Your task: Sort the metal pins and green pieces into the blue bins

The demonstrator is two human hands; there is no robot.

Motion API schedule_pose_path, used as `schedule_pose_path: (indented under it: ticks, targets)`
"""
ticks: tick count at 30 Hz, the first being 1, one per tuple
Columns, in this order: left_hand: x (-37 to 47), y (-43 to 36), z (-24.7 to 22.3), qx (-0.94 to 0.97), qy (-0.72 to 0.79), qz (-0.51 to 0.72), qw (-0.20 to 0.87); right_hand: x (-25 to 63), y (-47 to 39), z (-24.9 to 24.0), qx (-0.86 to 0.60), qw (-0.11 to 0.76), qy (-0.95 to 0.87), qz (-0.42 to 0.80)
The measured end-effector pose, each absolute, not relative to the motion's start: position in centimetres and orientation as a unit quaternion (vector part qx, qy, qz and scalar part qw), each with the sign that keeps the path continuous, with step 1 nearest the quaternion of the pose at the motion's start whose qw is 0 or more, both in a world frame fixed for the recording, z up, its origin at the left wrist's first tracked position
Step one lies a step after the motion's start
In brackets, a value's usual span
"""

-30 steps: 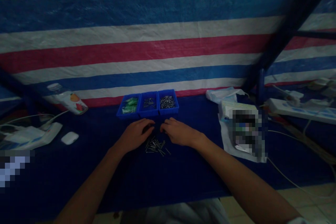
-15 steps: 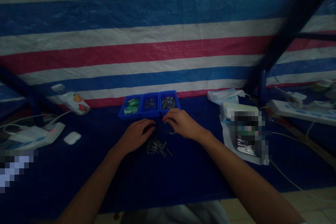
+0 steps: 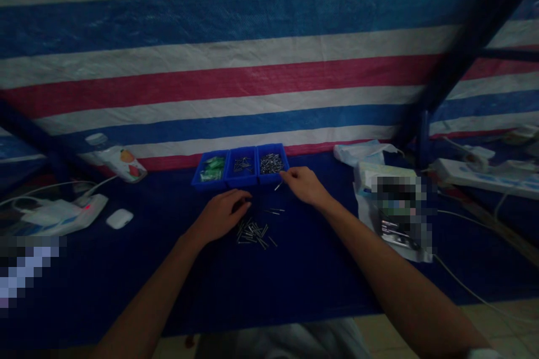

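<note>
My right hand (image 3: 304,185) is closed in a pinch on a thin metal screw (image 3: 278,185), just in front of the right blue bin (image 3: 285,167). My left hand (image 3: 223,212) hovers beside the loose pile of long screws (image 3: 252,234), its fingers curled with a gap between thumb and forefinger; nothing shows in it. A few more screws (image 3: 275,211) lie between the two hands. Small metal screws heap up in the right bin. Several screws lie in the middle bin (image 3: 242,183), and green packets (image 3: 214,168) fill the left bin (image 3: 197,178).
A bottle (image 3: 122,162), a white case (image 3: 119,219) and a power strip (image 3: 90,214) are at left. On the right are a tissue pack (image 3: 366,175), a partly blurred device and another power strip (image 3: 467,176) with cables. A striped sheet (image 3: 252,84) hangs behind the table.
My right hand has moved right and slightly away from me, and a screw now shows in its fingertips. My left hand has hardly moved.
</note>
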State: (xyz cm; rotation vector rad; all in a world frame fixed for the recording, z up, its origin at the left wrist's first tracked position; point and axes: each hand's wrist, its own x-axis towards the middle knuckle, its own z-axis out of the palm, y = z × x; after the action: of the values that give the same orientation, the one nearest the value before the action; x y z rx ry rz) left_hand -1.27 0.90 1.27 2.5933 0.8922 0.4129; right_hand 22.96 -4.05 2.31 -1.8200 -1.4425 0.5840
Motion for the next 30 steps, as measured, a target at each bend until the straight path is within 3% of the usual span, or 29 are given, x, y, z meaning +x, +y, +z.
schedule_pose_path:
  ticks: [3,8,12,18,30]
  targets:
    - [-1.2,0.8,1.4,0.919,0.315,0.146,0.187,23.1,-3.7,1.7,-0.714,0.338,-0.552,0.269]
    - [-1.3,0.9,1.4,0.917,0.317,0.155,0.187,23.1,-3.7,2.0,-0.685,0.427,-0.549,0.218]
    - [-1.4,0.9,1.3,0.916,0.318,0.157,0.188,23.3,-4.5,2.3,-0.660,0.306,-0.665,0.171]
    - [-1.4,0.9,1.3,0.917,0.322,0.157,0.178,21.9,-5.8,1.8,-0.572,0.143,-0.782,0.202]
    - [-1.3,1.0,1.0,0.923,0.312,0.145,0.171,20.8,-6.1,1.1,-0.532,0.115,-0.821,0.173]
